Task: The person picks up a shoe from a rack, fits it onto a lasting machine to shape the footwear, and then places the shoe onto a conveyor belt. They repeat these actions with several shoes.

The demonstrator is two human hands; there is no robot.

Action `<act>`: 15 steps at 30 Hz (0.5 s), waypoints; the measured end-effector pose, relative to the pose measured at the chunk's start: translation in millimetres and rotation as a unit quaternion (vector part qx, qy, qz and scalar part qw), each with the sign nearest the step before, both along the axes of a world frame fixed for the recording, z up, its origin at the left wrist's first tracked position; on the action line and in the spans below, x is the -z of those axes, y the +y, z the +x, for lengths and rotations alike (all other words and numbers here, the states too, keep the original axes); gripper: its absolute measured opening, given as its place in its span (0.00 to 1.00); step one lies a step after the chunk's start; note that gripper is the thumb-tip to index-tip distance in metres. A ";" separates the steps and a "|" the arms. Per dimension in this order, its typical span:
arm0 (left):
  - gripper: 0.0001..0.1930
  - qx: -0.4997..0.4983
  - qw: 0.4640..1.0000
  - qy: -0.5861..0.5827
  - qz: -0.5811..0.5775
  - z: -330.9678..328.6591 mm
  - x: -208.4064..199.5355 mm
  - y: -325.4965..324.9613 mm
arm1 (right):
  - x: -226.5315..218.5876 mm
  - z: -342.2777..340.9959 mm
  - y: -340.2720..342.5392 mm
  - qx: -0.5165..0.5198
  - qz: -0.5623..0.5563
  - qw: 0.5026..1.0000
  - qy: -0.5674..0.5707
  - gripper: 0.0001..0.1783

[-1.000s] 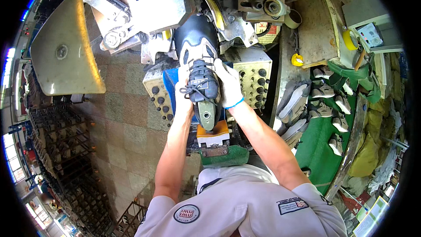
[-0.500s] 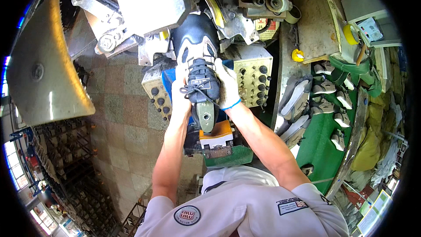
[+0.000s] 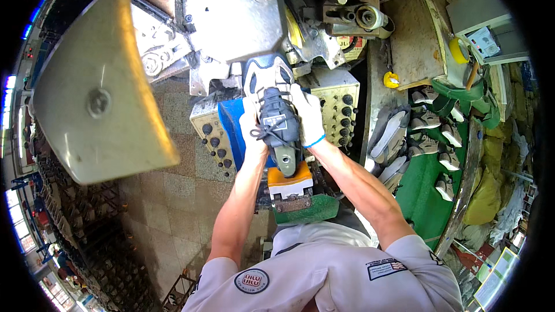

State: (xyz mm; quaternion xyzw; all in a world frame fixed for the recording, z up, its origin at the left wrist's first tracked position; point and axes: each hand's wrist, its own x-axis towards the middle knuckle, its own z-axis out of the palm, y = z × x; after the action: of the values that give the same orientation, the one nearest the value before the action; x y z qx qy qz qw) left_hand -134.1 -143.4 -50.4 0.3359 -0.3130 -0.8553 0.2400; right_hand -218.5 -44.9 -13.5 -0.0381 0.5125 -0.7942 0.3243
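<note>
Shoe: dark lace-up shoe with pale overlays (image 3: 280, 117), heel toward the wearer, toe hidden beneath the machine's bright metal plate (image 3: 231, 14); whether the two touch, cannot tell.
Last: grey-green block (image 3: 285, 158) in the shoe's opening, its heel end over an orange pad (image 3: 288, 177); contact unclear.
Left hand: white-gloved (image 3: 249, 122), closed against the shoe's left side; fingertips hidden.
Right hand: white glove with blue cuff (image 3: 309, 114), pressed to the right side; shoe held between both.
Control boxes: left box (image 3: 203, 117) and right box (image 3: 330, 93), dark knobs, flanking the shoe near the hands.
In the way: pale curved panel with glowing edge (image 3: 95, 104), left foreground, blocks the view of some floor (image 3: 165, 211) and racks (image 3: 95, 214).
Right side: green surface (image 3: 426, 199) bearing several grey-beige shoes (image 3: 425, 120); beyond, brown worktop (image 3: 413, 37), yellow tape roll (image 3: 460, 50), grey shelf unit (image 3: 477, 14).
</note>
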 end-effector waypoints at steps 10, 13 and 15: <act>0.29 0.052 0.991 0.127 0.008 -0.9 -5.2 18.8 | 13.9 -6.6 13.5 0.002 -0.027 0.999 0.022 0.21; 0.25 0.041 0.987 -0.021 -0.152 18.5 8.4 -1.5 | -3.3 5.6 18.9 -0.034 0.051 0.996 0.065 0.25; 0.24 0.037 0.905 -0.158 -0.393 37.0 -8.8 -2.3 | 9.6 7.6 46.0 0.014 0.121 0.981 0.151 0.28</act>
State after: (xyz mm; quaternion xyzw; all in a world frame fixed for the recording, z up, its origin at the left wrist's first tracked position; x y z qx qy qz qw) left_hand -97.1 -145.7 -41.5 0.3336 -0.6697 -0.6071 0.2676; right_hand -210.9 1.1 -23.0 -0.1107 0.6486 -0.7159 0.2337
